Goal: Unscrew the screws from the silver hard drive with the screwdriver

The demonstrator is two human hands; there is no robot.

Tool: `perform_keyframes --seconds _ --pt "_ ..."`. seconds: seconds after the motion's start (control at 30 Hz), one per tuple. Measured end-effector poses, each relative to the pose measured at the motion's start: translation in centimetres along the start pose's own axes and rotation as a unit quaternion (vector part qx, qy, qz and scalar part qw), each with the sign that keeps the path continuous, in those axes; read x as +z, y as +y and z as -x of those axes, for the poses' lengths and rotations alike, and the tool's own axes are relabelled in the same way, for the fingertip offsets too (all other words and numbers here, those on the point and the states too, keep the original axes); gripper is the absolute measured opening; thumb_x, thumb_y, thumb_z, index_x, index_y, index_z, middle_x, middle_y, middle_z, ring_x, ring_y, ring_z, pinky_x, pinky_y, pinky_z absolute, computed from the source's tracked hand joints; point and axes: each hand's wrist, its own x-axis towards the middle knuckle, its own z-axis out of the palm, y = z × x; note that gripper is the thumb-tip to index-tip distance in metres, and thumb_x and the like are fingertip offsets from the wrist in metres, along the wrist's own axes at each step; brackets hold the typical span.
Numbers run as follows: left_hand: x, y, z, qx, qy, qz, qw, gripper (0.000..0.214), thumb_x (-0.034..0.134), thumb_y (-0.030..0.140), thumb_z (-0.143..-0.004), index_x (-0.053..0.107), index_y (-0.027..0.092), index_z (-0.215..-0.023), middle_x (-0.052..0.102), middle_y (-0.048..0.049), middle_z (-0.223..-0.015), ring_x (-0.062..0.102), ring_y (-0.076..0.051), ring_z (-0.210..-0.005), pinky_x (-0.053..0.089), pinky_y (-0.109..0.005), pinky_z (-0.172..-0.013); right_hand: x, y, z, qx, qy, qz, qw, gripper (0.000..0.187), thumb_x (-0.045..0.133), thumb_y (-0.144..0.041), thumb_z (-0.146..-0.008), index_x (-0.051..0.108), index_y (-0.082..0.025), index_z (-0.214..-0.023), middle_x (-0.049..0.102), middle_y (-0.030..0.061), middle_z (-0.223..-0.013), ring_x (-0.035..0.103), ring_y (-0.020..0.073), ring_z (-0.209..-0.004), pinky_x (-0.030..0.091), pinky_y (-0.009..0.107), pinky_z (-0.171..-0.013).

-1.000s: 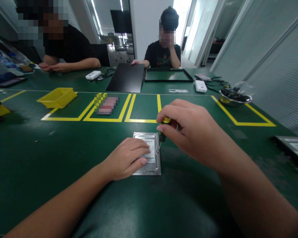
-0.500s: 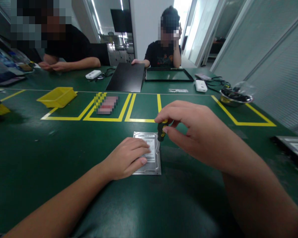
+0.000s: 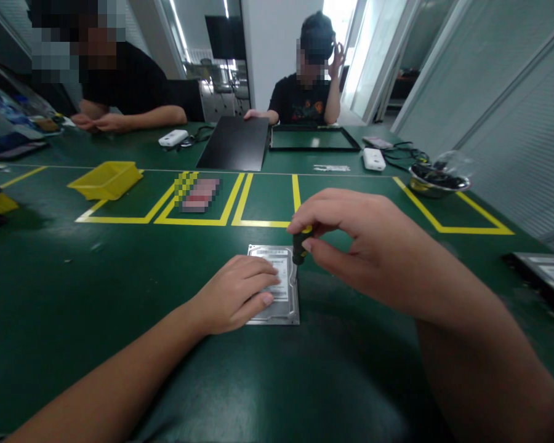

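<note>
A silver hard drive [image 3: 285, 289] lies flat on the green table [image 3: 120, 295] in front of me. My left hand [image 3: 233, 294] rests palm down on its left half, fingers curled over the label. My right hand [image 3: 355, 243] pinches the black-and-yellow handle of a small screwdriver [image 3: 298, 248] between thumb and fingers. The screwdriver stands nearly upright, its tip down on the drive's right edge.
Yellow tape boxes mark the table beyond the drive. A yellow bin [image 3: 106, 179] sits at the left, a metal bowl [image 3: 437, 179] at the right. A black panel [image 3: 235, 144], a frame [image 3: 311, 139] and white devices lie farther back. Two people sit across the table.
My right hand has shifted its fingers slightly around the screwdriver handle, which now stands straighter. The person opposite has raised a hand to the head. My left hand has stayed put.
</note>
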Motion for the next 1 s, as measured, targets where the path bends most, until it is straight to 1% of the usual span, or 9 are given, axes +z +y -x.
perform_keyframes --seconds 0.1,0.27,0.37,0.5,0.67,1.0 --pt "0.03 -0.01 0.01 0.000 0.001 0.000 1.000 0.030 0.045 0.031 -0.099 0.061 0.019 -0.122 0.063 -0.0096 -0.126 0.055 -0.025 -0.120 0.038 -0.043 -0.104 0.13 -0.03 -0.08 0.004 0.005 0.007 1.000 0.020 0.057 -0.012 -0.084 0.067 -0.020 -0.100 0.068 0.0019 -0.102 0.062 0.0164 -0.092 0.047 0.030 -0.084" --pt "0.05 0.00 0.00 -0.005 -0.004 -0.001 1.000 0.030 0.046 0.031 -0.099 0.062 0.019 -0.122 0.063 -0.0092 -0.125 0.055 -0.025 -0.120 0.037 -0.043 -0.104 0.49 -0.09 -0.36 0.029 0.012 0.025 0.999 0.012 0.063 -0.020 -0.086 0.069 -0.019 -0.096 0.065 0.0045 -0.097 0.060 0.0195 -0.093 0.047 0.032 -0.080" --pt "0.05 0.04 -0.02 -0.006 -0.004 -0.003 1.000 0.031 0.045 0.032 -0.099 0.062 0.019 -0.122 0.063 -0.0091 -0.126 0.055 -0.025 -0.120 0.038 -0.043 -0.104 0.79 -0.09 -0.55 0.034 0.023 0.036 0.999 0.009 0.063 -0.017 -0.085 0.069 -0.019 -0.092 0.063 0.0042 -0.094 0.059 0.0183 -0.088 0.046 0.031 -0.076" --pt "0.05 0.08 -0.07 -0.001 0.003 -0.007 1.000 0.032 0.044 0.033 -0.099 0.063 0.019 -0.121 0.064 -0.0092 -0.124 0.056 -0.024 -0.119 0.040 -0.042 -0.104 1.00 -0.02 -0.64 0.028 0.023 0.048 0.998 0.010 0.062 -0.014 -0.084 0.067 -0.019 -0.090 0.062 0.0034 -0.092 0.058 0.0173 -0.086 0.044 0.029 -0.073" --pt "0.02 0.05 -0.08 0.001 0.011 -0.008 1.000 0.033 0.043 0.034 -0.099 0.064 0.019 -0.120 0.065 -0.0095 -0.122 0.058 -0.024 -0.117 0.041 -0.042 -0.103 1.00 0.16 -0.57 0.025 0.033 0.057 0.998 0.015 0.062 -0.014 -0.083 0.066 -0.020 -0.096 0.064 0.0033 -0.094 0.058 0.0182 -0.087 0.045 0.030 -0.074" --pt "0.11 0.09 0.03 0.000 0.007 0.002 1.000 0.031 0.045 0.032 -0.099 0.062 0.019 -0.122 0.064 -0.0094 -0.125 0.055 -0.024 -0.119 0.038 -0.043 -0.104 0.90 0.19 -0.45 0.034 0.043 0.072 0.996 0.013 0.065 -0.017 -0.082 0.066 -0.016 -0.094 0.065 0.0027 -0.089 0.058 0.0165 -0.078 0.043 0.030 -0.073"
